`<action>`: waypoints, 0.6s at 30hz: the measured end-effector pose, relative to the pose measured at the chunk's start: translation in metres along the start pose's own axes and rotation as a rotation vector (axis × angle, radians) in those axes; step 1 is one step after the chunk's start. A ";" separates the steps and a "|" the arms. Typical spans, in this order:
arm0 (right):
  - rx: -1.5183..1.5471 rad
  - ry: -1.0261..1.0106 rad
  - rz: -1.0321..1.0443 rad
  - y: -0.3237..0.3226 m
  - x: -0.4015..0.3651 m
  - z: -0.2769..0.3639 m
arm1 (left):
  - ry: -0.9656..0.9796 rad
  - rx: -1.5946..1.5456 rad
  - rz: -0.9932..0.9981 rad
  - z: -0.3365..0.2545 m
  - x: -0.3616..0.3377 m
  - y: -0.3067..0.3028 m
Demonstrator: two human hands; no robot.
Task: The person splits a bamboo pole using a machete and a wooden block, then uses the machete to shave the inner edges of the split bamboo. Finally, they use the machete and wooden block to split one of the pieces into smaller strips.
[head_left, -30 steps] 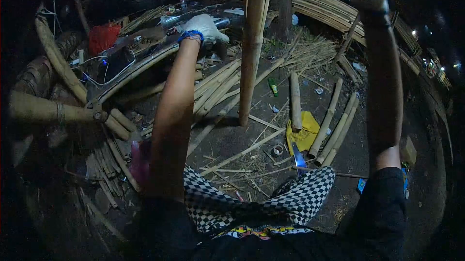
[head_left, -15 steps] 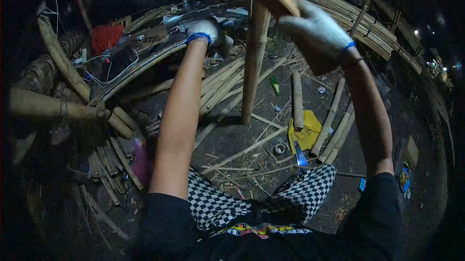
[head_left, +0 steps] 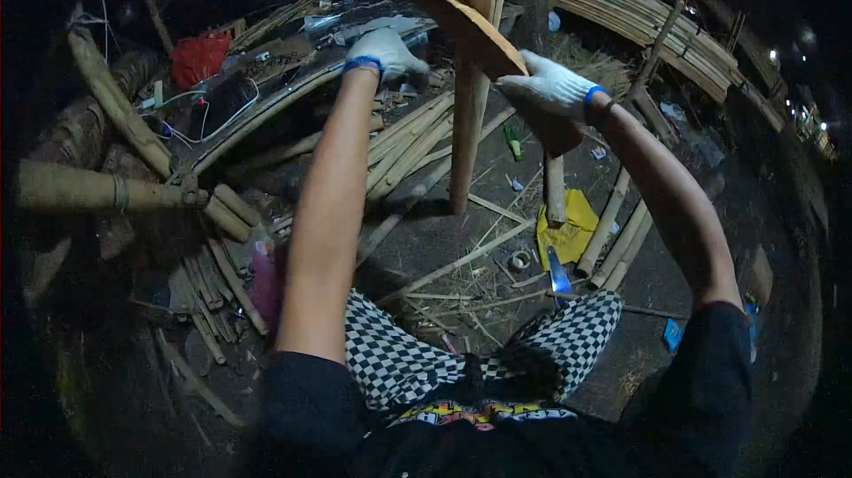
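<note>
While right hand [head_left: 550,87] grip is closed on wooden board [head_left: 457,16] beside upright bamboo pole [head_left: 466,123], left hand [head_left: 388,50] grip contents unclear; a glancing blow could topple the pole.

A dim night scene, lit from near the camera: the centre is brightest, on the white-gloved right hand [head_left: 550,87], the wooden slab [head_left: 457,16] it grips and the upright bamboo pole [head_left: 469,123]. Toward 9 and 4 o'clock the ground sinks into black. Small lamps [head_left: 803,111] glare between 2 and 3 o'clock. Fisheye bending curves the rim, the corners are black, and fine grain softens detail.
</note>
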State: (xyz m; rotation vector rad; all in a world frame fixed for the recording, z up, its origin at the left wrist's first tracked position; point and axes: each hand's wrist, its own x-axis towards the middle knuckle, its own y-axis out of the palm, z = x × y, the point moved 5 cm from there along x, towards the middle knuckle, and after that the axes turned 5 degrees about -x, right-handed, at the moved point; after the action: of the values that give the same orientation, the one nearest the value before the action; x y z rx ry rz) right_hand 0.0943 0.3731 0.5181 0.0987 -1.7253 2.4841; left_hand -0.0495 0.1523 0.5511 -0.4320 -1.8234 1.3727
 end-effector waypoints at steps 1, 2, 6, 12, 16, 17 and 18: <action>-0.041 0.016 -0.039 -0.005 -0.017 0.011 | 0.050 -0.034 -0.092 0.010 0.005 0.020; -0.107 0.016 -0.083 -0.022 -0.029 0.028 | 0.088 -0.074 -0.210 0.017 0.015 0.020; -0.037 -0.152 -0.349 -0.062 -0.072 0.068 | -0.026 0.087 0.100 0.039 0.030 0.036; -0.201 -0.493 -1.062 -0.201 -0.120 0.108 | -0.161 0.033 0.125 0.019 0.012 0.007; -0.995 -0.100 -1.372 -0.239 -0.088 0.062 | -0.082 0.015 -0.038 0.015 0.012 0.006; -1.161 -0.004 -1.322 -0.227 -0.063 0.047 | -0.081 0.014 -0.037 0.017 0.015 0.008; -0.780 -0.424 -1.422 -0.173 -0.053 0.053 | -0.108 0.010 0.034 0.022 0.021 0.013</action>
State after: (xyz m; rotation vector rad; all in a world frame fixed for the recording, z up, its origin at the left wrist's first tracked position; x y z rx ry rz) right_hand 0.1688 0.3806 0.6914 1.2679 -1.6111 0.7602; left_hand -0.0815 0.1564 0.5455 -0.3926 -1.9037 1.4525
